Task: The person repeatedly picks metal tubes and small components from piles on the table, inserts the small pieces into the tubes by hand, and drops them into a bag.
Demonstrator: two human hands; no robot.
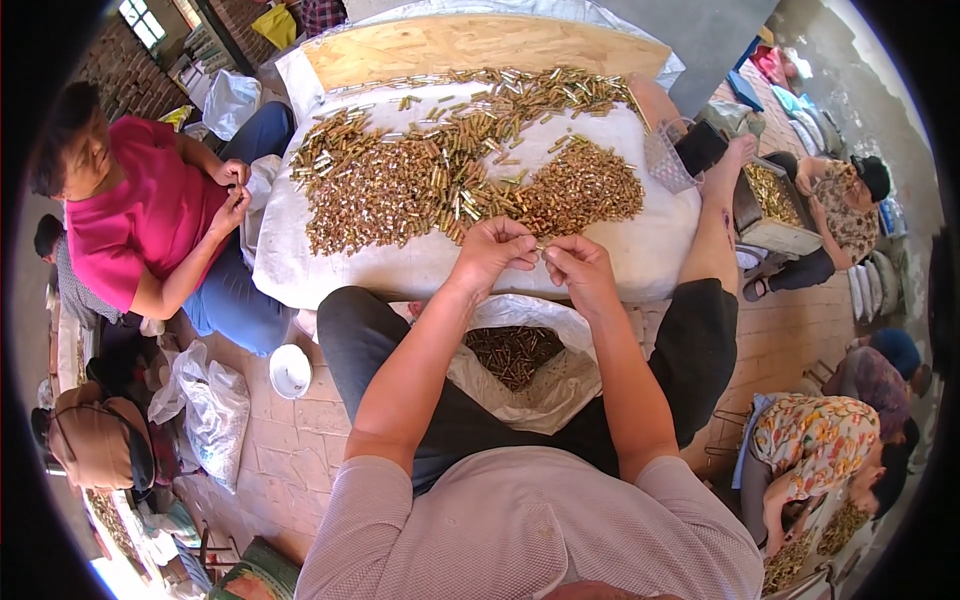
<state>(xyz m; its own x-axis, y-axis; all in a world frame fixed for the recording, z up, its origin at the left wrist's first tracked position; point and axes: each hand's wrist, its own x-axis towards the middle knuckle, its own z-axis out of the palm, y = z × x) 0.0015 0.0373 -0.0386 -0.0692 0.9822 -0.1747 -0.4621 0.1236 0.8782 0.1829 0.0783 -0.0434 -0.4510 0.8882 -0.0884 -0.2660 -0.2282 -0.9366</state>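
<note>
My left hand (pixel 497 252) and my right hand (pixel 578 268) meet over the near edge of a cloth-covered table (pixel 300 275). Thumb and fingers of both are pinched together around something tiny and shiny, too small to name. Just beyond them spreads a big heap of small brass-coloured metal pieces (pixel 380 190), with longer tube-like ones (pixel 500 110) toward the back. A smaller mound of short pieces (pixel 585 190) lies to the right. Below my hands, between my legs, an open white sack (pixel 520 405) holds many dark, thin metal pieces (pixel 513 355).
A wooden board (pixel 490 45) edges the table's far side. At the right stand a clear plastic basket (pixel 665 160) and a dark phone-like device (pixel 702 148). A person in pink (pixel 140 210) sits at left, near a white bowl (pixel 290 371) and a plastic bag (pixel 215 400). Others work around.
</note>
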